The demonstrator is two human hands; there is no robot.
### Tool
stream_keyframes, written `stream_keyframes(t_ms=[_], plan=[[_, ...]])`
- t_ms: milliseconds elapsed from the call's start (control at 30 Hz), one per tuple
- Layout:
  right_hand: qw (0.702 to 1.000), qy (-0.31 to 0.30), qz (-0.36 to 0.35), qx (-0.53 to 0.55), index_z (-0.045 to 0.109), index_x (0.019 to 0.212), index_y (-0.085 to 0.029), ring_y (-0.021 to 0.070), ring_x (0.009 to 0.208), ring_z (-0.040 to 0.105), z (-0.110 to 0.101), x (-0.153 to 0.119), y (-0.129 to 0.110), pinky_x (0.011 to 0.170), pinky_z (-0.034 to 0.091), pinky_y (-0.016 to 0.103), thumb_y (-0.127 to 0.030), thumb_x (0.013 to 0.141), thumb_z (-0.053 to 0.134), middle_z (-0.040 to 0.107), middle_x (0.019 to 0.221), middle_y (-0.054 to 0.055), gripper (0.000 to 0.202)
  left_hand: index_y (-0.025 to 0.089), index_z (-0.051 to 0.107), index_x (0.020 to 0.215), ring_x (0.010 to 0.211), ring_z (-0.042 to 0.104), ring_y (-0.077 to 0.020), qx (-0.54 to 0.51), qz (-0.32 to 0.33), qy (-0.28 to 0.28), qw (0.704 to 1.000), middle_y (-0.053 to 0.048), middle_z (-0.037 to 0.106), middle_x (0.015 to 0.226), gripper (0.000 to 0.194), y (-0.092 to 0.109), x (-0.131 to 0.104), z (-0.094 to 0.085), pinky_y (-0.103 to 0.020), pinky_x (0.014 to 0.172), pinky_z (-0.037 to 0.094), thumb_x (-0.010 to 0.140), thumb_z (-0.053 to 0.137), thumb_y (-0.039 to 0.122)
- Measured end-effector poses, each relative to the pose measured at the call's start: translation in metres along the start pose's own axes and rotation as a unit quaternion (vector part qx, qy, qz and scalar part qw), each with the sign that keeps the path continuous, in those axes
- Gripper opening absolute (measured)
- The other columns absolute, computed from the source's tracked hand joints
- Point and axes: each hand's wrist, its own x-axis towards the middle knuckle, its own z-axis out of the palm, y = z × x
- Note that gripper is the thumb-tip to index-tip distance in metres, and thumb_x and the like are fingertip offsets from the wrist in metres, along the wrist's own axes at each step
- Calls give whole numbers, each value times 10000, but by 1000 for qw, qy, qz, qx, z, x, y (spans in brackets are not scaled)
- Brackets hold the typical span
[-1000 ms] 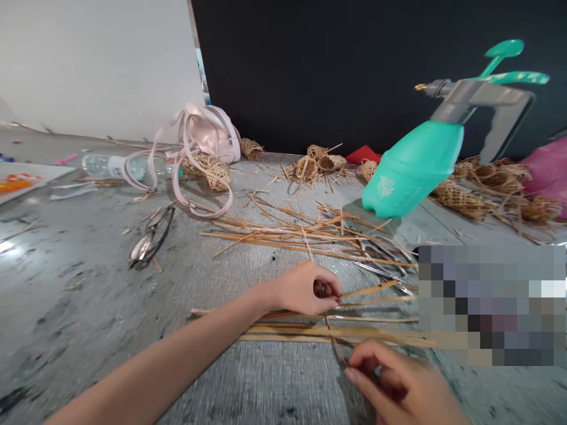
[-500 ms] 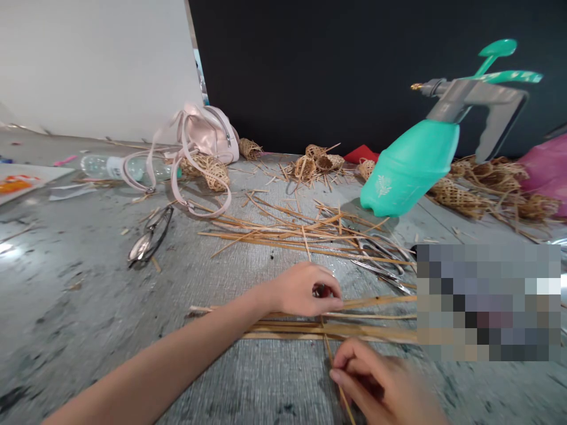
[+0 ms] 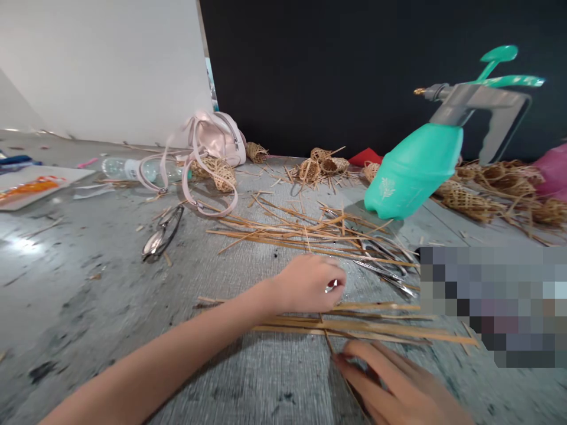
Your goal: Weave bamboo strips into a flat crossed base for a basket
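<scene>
Several flat bamboo strips [image 3: 376,328] lie side by side across the grey table in front of me. One thin bamboo strip [image 3: 326,339] crosses them lengthwise, coming out from beneath my left hand and running to my right hand. My left hand [image 3: 308,284] reaches across the bundle, its fingers curled and closed at the thin strip where it meets the upper strips; its fingertips partly hide the crossing. Nearer to me, my right hand [image 3: 390,378] pinches the near part of that thin strip between thumb and forefinger.
Loose strips [image 3: 283,227] and metal scissors [image 3: 385,274] lie beyond my hands. A green spray bottle [image 3: 414,171] stands behind right, near woven baskets [image 3: 469,200]. Eyeglasses [image 3: 162,236], a pink bag [image 3: 217,139] and a plastic bottle [image 3: 146,170] are at left. A blurred patch covers the right.
The view has turned slightly left, so the table things sit farther right. My left fingers have curled in more. My right hand has shifted a little, still at the thin strip.
</scene>
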Motion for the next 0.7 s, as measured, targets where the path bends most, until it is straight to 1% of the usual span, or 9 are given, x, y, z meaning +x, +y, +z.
stream_keyframes(t_ms=[67, 133, 200, 267, 333, 400, 467, 567, 700], plan=[[1000, 24, 3, -4, 653, 832, -222, 107, 742, 633, 1, 1, 0, 639, 505, 213, -202, 963, 102, 679, 847, -16, 567, 150, 623, 737, 719, 588, -170, 28, -19, -14, 999, -35, 651, 773, 190, 7, 1, -14, -252, 627, 413, 832, 459, 146], [999, 46, -8, -12, 650, 842, -220, 118, 807, 627, 2, 2, 1, 688, 501, 237, -207, 966, 124, 683, 892, -29, 541, 152, 612, 714, 702, 587, -177, 56, -26, -36, 997, -36, 649, 747, 209, 14, -6, -29, -263, 621, 417, 849, 452, 152], [998, 41, -34, -18, 647, 863, -216, 121, 824, 623, 3, 2, 1, 702, 499, 250, -185, 964, 135, 685, 906, -37, 523, 144, 605, 714, 691, 581, -189, 80, -26, -58, 995, -43, 640, 738, 188, 23, -22, -39, -280, 622, 424, 845, 471, 151], [998, 26, -55, -21, 647, 876, -208, 124, 823, 622, 4, 2, 2, 701, 502, 259, -134, 949, 146, 686, 908, -33, 512, 125, 606, 724, 684, 576, -203, 104, -28, -77, 991, -62, 633, 754, 137, 31, -46, -42, -301, 613, 433, 815, 504, 121], [998, 12, -61, -11, 650, 879, -201, 124, 818, 621, 3, 4, 3, 694, 506, 256, -90, 926, 165, 685, 911, -21, 500, 105, 620, 864, 801, 588, -233, 159, -11, -89, 983, -84, 647, 874, 119, 36, -72, -37, -336, 700, 448, 797, 522, 113], [998, 10, -57, 7, 652, 866, -201, 118, 775, 621, 0, 9, 5, 662, 510, 242, -77, 914, 182, 687, 884, -13, 489, 107, 610, 979, 928, 578, -233, 210, 0, -56, 976, -93, 640, 1017, 193, 39, -95, -26, -342, 788, 437, 844, 486, 169], [998, 6, -49, 30, 651, 819, -212, 113, 695, 613, -3, 15, 7, 603, 507, 235, -98, 917, 191, 686, 818, -13, 484, 125, 594, 1050, 1040, 540, -224, 232, -7, -27, 972, -89, 602, 1144, 260, 38, -109, -15, -356, 875, 400, 907, 404, 230], [998, -3, -28, 58, 644, 785, -223, 127, 677, 605, -3, 20, 13, 575, 506, 245, -138, 920, 201, 671, 765, 4, 471, 136, 561, 1133, 1105, 505, -210, 233, -35, -15, 972, -68, 558, 1232, 324, 35, -117, -5, -369, 947, 353, 948, 329, 265], [997, -39, 35, 51, 621, 984, -202, 155, 851, 589, 13, 14, 24, 720, 522, 294, -129, 905, 269, 622, 936, 45, 368, 131, 514, 1203, 1095, 516, -208, 212, -29, -29, 976, -60, 554, 1243, 364, 30, -114, -6, -361, 943, 369, 953, 306, 293]])
